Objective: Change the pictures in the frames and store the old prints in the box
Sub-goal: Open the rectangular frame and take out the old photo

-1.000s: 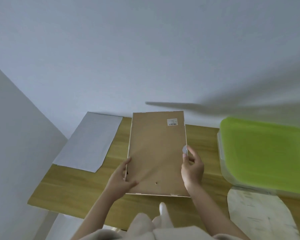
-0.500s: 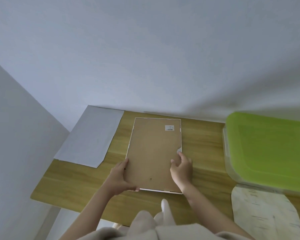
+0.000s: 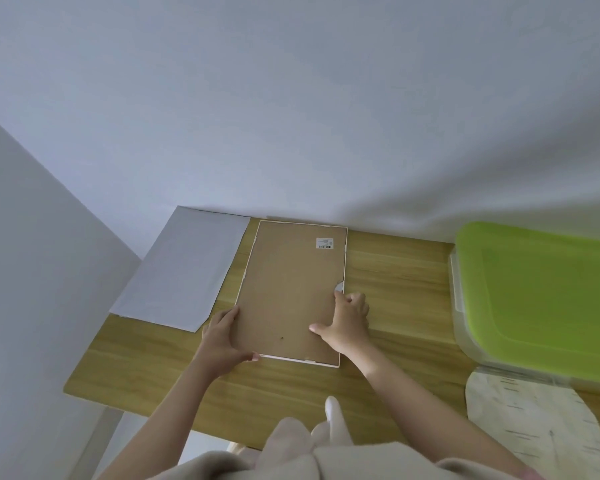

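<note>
A white picture frame [image 3: 293, 292] lies face down on the wooden table [image 3: 395, 278], its brown backing board up, with a barcode sticker near the far right corner. My left hand [image 3: 222, 336] grips the frame's near left edge, thumb under the near corner. My right hand [image 3: 347, 318] rests on the right edge, thumb spread on the backing and fingers curled at the edge beside a small notch in the board. A clear plastic box with a green lid [image 3: 541, 296] stands at the right.
A grey-white sheet of paper [image 3: 184, 268] lies at the table's far left. A pale print with a birch-bark pattern [image 3: 534, 424] lies at the near right, in front of the box. The wall runs right behind the table.
The frame was held tilted up off the table and has come down flat onto it. Both hands stayed on its side edges and dropped with it.
</note>
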`<state>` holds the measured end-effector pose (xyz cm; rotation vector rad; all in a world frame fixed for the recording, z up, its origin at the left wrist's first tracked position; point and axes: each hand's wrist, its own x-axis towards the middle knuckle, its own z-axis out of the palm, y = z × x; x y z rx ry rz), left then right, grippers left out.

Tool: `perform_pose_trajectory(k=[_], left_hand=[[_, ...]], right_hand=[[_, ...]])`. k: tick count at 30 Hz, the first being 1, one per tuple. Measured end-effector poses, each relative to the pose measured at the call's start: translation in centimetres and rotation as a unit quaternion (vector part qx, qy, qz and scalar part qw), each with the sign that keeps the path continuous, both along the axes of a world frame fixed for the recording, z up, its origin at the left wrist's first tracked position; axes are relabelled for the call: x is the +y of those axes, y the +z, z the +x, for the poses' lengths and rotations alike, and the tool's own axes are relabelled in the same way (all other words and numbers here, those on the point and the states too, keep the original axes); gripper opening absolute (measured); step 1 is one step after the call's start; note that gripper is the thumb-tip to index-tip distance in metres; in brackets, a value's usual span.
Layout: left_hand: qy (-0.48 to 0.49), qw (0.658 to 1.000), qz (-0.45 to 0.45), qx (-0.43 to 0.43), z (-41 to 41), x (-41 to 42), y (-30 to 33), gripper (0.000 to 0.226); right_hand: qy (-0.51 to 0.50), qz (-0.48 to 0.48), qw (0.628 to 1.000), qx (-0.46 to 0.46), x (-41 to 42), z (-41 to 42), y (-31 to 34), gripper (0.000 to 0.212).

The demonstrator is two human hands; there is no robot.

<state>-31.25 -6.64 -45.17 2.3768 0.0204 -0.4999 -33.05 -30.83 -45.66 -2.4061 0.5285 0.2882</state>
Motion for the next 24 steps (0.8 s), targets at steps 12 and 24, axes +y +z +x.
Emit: perform_pose_trajectory(k=[12,24], left_hand=[[0.058,0.998,-0.014,-0.027,0.2,0.6,-1.1,0.107],[0.065,0.998,-0.018,-0.018,0.6,0.6,-1.4,0.107]], right_hand=[[-0.01,0.005,1.0,0.024,-0.4,2.6,0.5,0.082],[-0.051,0.107,0.992,0.04,-1.0,3.1,0.4,0.091]])
